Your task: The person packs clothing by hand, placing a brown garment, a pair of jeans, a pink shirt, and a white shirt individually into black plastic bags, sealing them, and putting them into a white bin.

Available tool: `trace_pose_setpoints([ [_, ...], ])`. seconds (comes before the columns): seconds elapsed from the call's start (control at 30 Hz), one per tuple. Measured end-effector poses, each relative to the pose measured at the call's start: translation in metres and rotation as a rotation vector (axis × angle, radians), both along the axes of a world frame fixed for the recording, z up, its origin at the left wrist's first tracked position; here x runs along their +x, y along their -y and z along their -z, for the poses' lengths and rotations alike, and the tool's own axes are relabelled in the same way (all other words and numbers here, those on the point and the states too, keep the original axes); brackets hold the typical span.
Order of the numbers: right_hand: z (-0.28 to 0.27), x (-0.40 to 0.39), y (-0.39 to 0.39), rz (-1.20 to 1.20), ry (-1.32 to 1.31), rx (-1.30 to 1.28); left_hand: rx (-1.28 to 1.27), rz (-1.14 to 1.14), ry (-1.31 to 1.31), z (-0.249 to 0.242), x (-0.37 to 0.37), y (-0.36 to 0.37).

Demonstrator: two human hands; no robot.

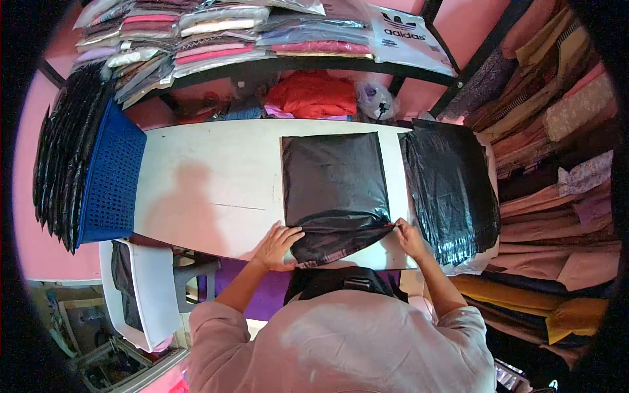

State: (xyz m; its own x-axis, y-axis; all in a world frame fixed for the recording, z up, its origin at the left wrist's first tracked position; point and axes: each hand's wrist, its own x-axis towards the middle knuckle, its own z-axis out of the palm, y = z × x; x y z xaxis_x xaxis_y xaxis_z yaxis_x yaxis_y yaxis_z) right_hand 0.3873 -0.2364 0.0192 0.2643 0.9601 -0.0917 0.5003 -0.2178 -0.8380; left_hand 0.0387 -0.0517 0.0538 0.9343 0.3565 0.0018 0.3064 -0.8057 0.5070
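Observation:
A black plastic mailing bag [334, 173] lies flat on the white table in front of me, its near end creased and folded. My left hand [278, 247] rests at the bag's near left edge, fingers stretched out over the plastic and thumb apart lower down. At the near right corner, my right hand [409, 238] is closed in a pinch on the bag's edge, pulling the plastic into a taut crease. To the right of the bag lies a stack of similar black plastic bags [452, 190]. Whatever is inside the bag is hidden.
The white table [196, 144] has a blue basket [113, 177] of upright black packages at its left end. Folded, wrapped garments [216, 39] fill a shelf above; red cloth [313, 93] sits beneath it. Clothes [550, 196] hang at right. A white bin [147, 295] stands lower left.

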Motion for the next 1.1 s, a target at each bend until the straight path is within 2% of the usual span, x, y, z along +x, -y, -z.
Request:
trace_pose_setpoints([
  [0.13, -0.003, -0.001, -0.005, 0.014, 0.073, 0.087, -0.039, -0.146, 0.130, 0.027, -0.006, 0.001],
  [0.2, -0.012, -0.004, -0.006, 0.022, 0.078, 0.093, 0.017, -0.137, 0.105, 0.039, -0.007, 0.001],
  [0.27, -0.021, -0.005, -0.006, 0.043, 0.098, -0.155, 0.140, -0.185, 0.098, 0.049, -0.004, 0.006],
  [0.3, -0.020, -0.005, -0.005, 0.043, 0.099, -0.154, 0.140, -0.185, 0.098, 0.051, -0.005, 0.006],
  [0.37, -0.015, -0.002, 0.004, -0.205, 0.340, 0.130, 0.170, -0.131, 0.184, 0.052, -0.007, 0.005],
  [0.4, -0.006, 0.002, 0.010, -0.281, 0.386, 0.024, 0.171, -0.130, 0.187, 0.052, -0.010, 0.005],
  [0.43, 0.004, 0.005, 0.015, -0.366, 0.479, 0.131, 0.119, -0.124, 0.157, 0.053, -0.013, 0.003],
  [0.5, 0.003, 0.002, 0.019, -0.352, 0.513, 0.256, 0.018, -0.113, 0.100, 0.048, -0.015, 0.000],
  [0.53, 0.004, 0.000, 0.018, -0.353, 0.517, 0.260, -0.014, -0.129, 0.164, 0.046, -0.014, -0.001],
  [0.57, 0.006, -0.002, 0.018, -0.200, 0.254, 0.181, -0.010, -0.130, 0.167, 0.049, -0.012, 0.000],
  [0.6, 0.006, -0.004, 0.016, -0.046, -0.010, 0.100, -0.005, -0.325, 0.204, 0.058, -0.010, 0.003],
  [0.63, 0.008, -0.007, 0.009, -0.045, -0.008, 0.104, 0.000, -0.519, 0.240, 0.066, -0.006, 0.003],
  [0.67, 0.004, -0.012, -0.005, 0.098, 0.026, 0.146, -0.075, -0.576, 0.425, 0.075, 0.004, -0.003],
  [0.7, 0.002, -0.017, -0.018, 0.242, 0.059, 0.189, -0.071, -0.574, 0.427, 0.066, 0.015, -0.004],
  [0.77, 0.009, -0.026, -0.042, 0.442, 0.161, 0.232, -0.107, -0.937, 0.269, 0.049, 0.038, -0.001],
  [0.8, 0.011, -0.030, -0.052, 0.502, 0.210, 0.194, -0.012, -0.989, 0.388, 0.053, 0.047, -0.005],
  [0.83, 0.011, -0.032, -0.061, 0.563, 0.260, 0.155, -0.007, -0.988, 0.396, 0.054, 0.052, -0.005],
  [0.9, 0.008, -0.031, -0.072, 0.559, 0.364, 0.026, 0.193, -1.071, 0.158, 0.044, 0.059, -0.005],
  [0.93, 0.008, -0.030, -0.074, 0.530, 0.400, -0.049, 0.333, -1.010, 0.203, 0.050, 0.057, -0.004],
  [0.97, 0.008, -0.029, -0.075, 0.500, 0.436, -0.124, 0.337, -1.011, 0.208, 0.052, 0.054, -0.002],
  [1.03, 0.006, -0.025, -0.072, 0.474, 0.438, -0.108, 0.410, -0.978, 0.055, 0.057, 0.047, 0.000],
  [1.1, 0.004, -0.025, -0.066, 0.449, 0.437, -0.096, 0.458, -0.967, 0.047, 0.066, 0.038, 0.002],
])
